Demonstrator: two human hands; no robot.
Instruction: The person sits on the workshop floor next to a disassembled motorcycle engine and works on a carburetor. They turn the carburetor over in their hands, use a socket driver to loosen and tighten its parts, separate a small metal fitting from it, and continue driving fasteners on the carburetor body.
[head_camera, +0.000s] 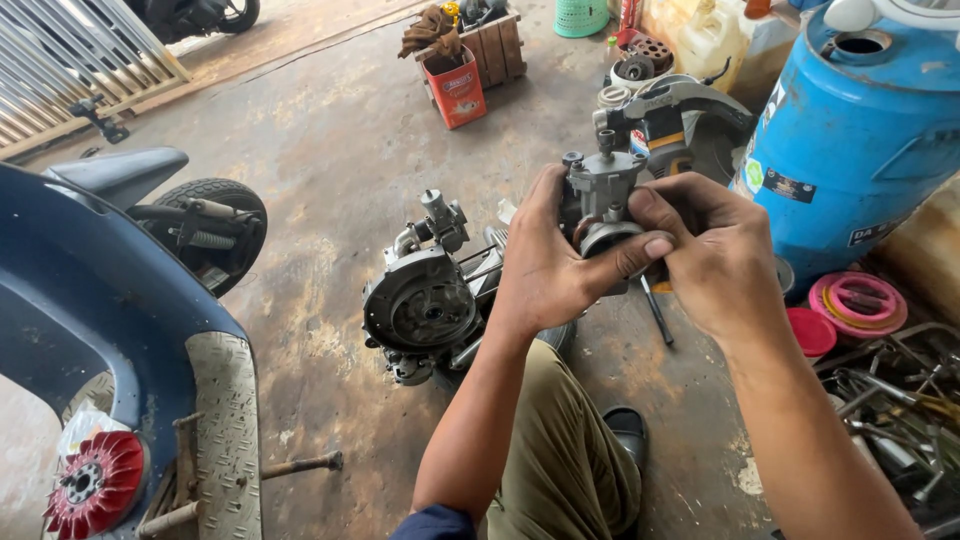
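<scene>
Both hands are meeting in mid-air over the floor, clasping a small grey metal carburettor (600, 195) between them. Left hand (545, 265) is wrapping around its left side, with the thumb stretching across the rounded lower bowl. Right hand (715, 250) is closing on it from the right, fingers curling behind the body, though how far they are reaching round the back is hard to tell from here. Below the wrists a knee in olive trousers (560, 450) is bending up, and a dark sandal (625, 425) is resting beside it.

Just beyond the left hand, a bare engine block (425, 300) is lying on the stained, patchy concrete floor (330, 150), with a thin screwdriver (655, 312) lying near it under the hands. A big blue plastic drum (860, 130) is standing to the right, with pink and red lids (855, 300) at its foot and a heap of metal tools (900, 400) near those. On the left, a blue scooter body (90, 300) is filling the edge, a red finned wheel (95, 485) sitting low beside it and a small tyre (215, 215) behind. Farther back, a red tin (455, 85) and a wooden crate (495, 45) are standing together, and corrugated metal sheeting (70, 60) is lying in the far left corner.
</scene>
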